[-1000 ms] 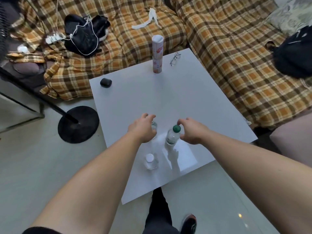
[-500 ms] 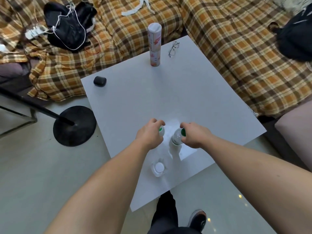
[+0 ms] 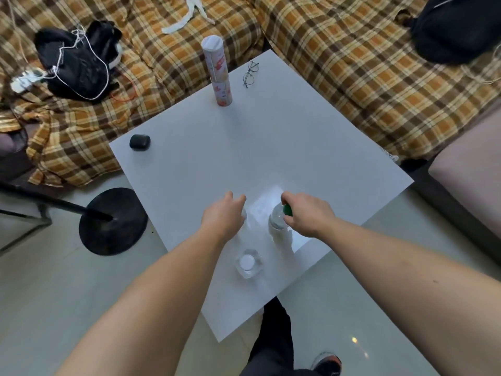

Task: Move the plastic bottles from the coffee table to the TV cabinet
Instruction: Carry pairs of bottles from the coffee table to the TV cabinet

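Note:
Three clear plastic bottles stand near the front of the white coffee table [image 3: 271, 147]. My right hand [image 3: 306, 213] is closed around the neck of the green-capped bottle [image 3: 279, 219]. My left hand [image 3: 223, 217] wraps over the top of a second bottle [image 3: 244, 213], which it almost entirely hides. A third bottle with a white cap [image 3: 247, 263] stands free, closer to me, below and between my hands.
A tall white-and-pink can [image 3: 218, 71], a pair of glasses [image 3: 250, 74] and a small black case [image 3: 140, 142] sit on the far part of the table. Plaid-covered sofas border the far and right sides. A black round stand base [image 3: 112, 221] rests on the floor at left.
Both hands have closed down over the tops of the two bottles; the left one now covers its green cap. The camera has shifted slightly.

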Motion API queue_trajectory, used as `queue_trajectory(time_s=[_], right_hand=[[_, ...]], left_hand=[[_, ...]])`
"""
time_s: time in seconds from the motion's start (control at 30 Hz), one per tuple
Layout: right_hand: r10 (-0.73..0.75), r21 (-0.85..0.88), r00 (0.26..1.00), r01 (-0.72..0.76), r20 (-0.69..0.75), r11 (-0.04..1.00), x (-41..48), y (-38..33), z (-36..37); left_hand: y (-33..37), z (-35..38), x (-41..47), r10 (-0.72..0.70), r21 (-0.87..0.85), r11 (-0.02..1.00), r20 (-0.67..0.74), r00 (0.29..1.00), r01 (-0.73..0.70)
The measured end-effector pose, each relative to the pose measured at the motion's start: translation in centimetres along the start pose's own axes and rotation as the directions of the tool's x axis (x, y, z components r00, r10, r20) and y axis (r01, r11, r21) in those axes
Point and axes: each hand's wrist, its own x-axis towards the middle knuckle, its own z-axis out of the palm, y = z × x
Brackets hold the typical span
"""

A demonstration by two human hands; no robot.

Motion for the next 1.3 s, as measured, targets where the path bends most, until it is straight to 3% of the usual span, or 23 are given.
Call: queue_trajectory(time_s=[0.17, 0.3, 0.43, 0.53, 0.7, 0.9, 1.1, 1.3], right_hand=[[0.029, 0.041, 0.996, -0.026, -0.087, 0.999, -3.1, 1.1, -1.4], [0.099, 0.127, 0.974, -0.074, -0.203, 0.989, -7.1, 3.4, -2.9], [0.227, 0.205, 0.928, -0.170, -0.296, 0.964, -12.3, 6.6, -4.7], [0.381, 0.311, 0.856, -0.277, -0.349, 0.909, -17.3, 8.9, -6.2], [0.636, 0.508, 0.657, -0.417, -0.404, 0.754, -27.3, 13.4, -8.9], [0.843, 0.686, 0.392, -0.496, -0.369, 0.532, -41.3, 18.5, -7.3], [0.972, 0.822, 0.024, -0.529, -0.235, 0.211, -55.4, 21.3, -1.4], [0.942, 0.865, -0.325, -0.493, -0.077, -0.099, -68.8, 19.3, 4.0]], left_hand=[[2.1, -2.2, -0.9, 0.089, -0.054, 0.994, -0.024, 0.996, -0.090], [5.6, -3.6, -2.3, 0.224, 0.109, 0.972, -0.154, 0.962, -0.209], [11.2, -4.1, -3.8, 0.379, 0.197, 0.921, -0.262, 0.888, -0.335], [16.5, -4.5, -5.4, 0.473, 0.212, 0.878, -0.249, 0.845, -0.429], [26.8, -6.1, -8.2, 0.637, 0.295, 0.763, -0.191, 0.747, -0.575], [39.4, -5.9, -14.0, 0.829, 0.326, 0.553, -0.119, 0.547, -0.767], [51.1, -1.2, -23.0, 0.975, 0.376, 0.207, -0.001, 0.223, -0.903], [59.7, 3.8, -34.2, 0.979, 0.290, -0.178, 0.147, -0.140, -0.940]])
